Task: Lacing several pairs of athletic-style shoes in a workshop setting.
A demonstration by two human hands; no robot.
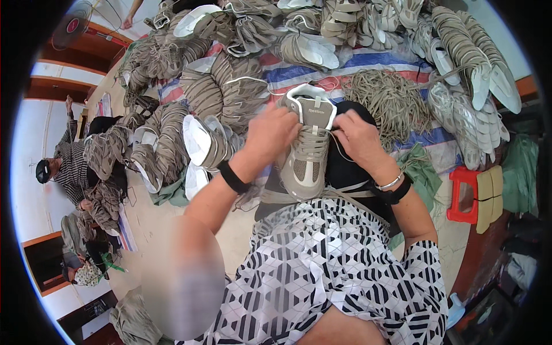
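Note:
A taupe-and-white sneaker rests on my lap, toe toward me, its padded tongue standing up. Taupe laces cross its front in several rows. At the sneaker's left upper eyelets, my left hand is closed in a pinch on a shoelace, slightly blurred by motion. A loose length of lace arcs away beyond that hand. My right hand is closed at the right side of the collar, thumb and fingertips pinching the shoelace, with a thin strand hanging below them. The exact grip points are partly hidden by the fingers.
Stacked sneaker uppers lie in heaps ahead and left on a striped sheet. A pile of loose laces lies beyond my right hand. A red plastic stool stands at right. Another person sits at far left.

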